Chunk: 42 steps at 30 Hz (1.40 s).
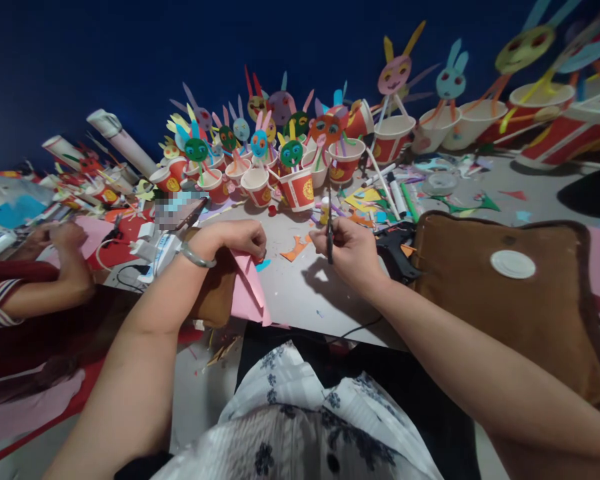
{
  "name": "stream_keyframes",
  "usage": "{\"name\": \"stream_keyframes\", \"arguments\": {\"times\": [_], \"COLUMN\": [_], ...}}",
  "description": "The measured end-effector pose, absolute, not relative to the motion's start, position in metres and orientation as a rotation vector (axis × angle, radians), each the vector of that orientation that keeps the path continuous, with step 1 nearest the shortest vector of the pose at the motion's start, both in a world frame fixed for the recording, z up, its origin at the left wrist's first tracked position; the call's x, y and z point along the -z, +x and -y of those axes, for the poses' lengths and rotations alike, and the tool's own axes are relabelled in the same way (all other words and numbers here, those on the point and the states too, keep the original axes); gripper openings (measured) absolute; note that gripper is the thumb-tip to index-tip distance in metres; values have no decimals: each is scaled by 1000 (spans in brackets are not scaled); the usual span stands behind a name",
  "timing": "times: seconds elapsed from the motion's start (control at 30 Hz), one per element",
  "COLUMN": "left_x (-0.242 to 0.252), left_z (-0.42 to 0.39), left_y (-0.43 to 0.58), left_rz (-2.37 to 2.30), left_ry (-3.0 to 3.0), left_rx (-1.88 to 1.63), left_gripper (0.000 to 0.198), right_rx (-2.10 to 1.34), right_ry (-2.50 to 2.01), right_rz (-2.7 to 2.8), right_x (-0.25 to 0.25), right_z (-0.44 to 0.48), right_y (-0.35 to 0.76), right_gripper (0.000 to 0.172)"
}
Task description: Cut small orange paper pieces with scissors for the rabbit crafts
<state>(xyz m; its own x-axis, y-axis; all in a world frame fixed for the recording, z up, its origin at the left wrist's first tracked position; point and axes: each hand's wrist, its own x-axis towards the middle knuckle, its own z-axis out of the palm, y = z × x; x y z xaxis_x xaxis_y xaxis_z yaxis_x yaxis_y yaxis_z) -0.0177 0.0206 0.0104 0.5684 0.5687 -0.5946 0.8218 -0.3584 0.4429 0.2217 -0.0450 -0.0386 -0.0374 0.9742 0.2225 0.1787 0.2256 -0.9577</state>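
Scissors (329, 233), in R hand (351, 250), abv tabletop (300, 303)

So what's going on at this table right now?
The person's right hand holds a pair of scissors upright above the table. The left hand is curled at the top of some folded pink paper; whether it grips the paper is hard to tell. An orange scrap lies between the hands. Beyond them stand red and white cups with rabbit-eared faces. Off to the left are another person's hands.
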Motion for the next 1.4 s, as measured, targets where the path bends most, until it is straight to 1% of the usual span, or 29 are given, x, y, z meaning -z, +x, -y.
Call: {"name": "stream_keyframes", "arguments": {"times": [0.23,0.43,0.6,0.77,0.87,1.0,1.1,1.23,1.3,1.37,1.4], "left_x": [-7,-25,-35,-21,-8,3,6,8,12,17,21], "left_z": [-22,-21,-18,-7,-4,-5,-7,-10,-11,-12,-12], "left_y": [-25,-28,-3,39,49,48,45,41,41,43,45], "left_rz": [-1065,-1038,-1153,-1425,-1419,-1379,-1329,-1239,-1207,-1205,-1215], "left_ry": [2049,1979,2198,2288,2327,2361,2322,2269,2219,2217,2255], "left_rx": [420,356,326,294,350,289,250,214,119,-92,-213], "left_gripper": [15,11,14,18,15,9,4,4,9,16,16], "right_rx": [-964,-975,-945,-895,-830,-732,-699,-663,-647,-632,-628], "right_ry": [-1118,-1110,-1135,-1168,-1158,-1167,-1162,-1156,-1169,-1184,-1189], "right_rz": [1441,1427,1444,1451,1440,1423,1394,1391,1398,1400,1401], "right_x": [41,41,39,35,29,19,16,18,19,20,20], "right_z": [44,44,45,46,46,45,45,43,43,43,43], "right_y": [220,220,221,224,227,234,237,238,238,239,239], "right_gripper": [28,28,24,22,24,29,29,27,24,21,20]}}
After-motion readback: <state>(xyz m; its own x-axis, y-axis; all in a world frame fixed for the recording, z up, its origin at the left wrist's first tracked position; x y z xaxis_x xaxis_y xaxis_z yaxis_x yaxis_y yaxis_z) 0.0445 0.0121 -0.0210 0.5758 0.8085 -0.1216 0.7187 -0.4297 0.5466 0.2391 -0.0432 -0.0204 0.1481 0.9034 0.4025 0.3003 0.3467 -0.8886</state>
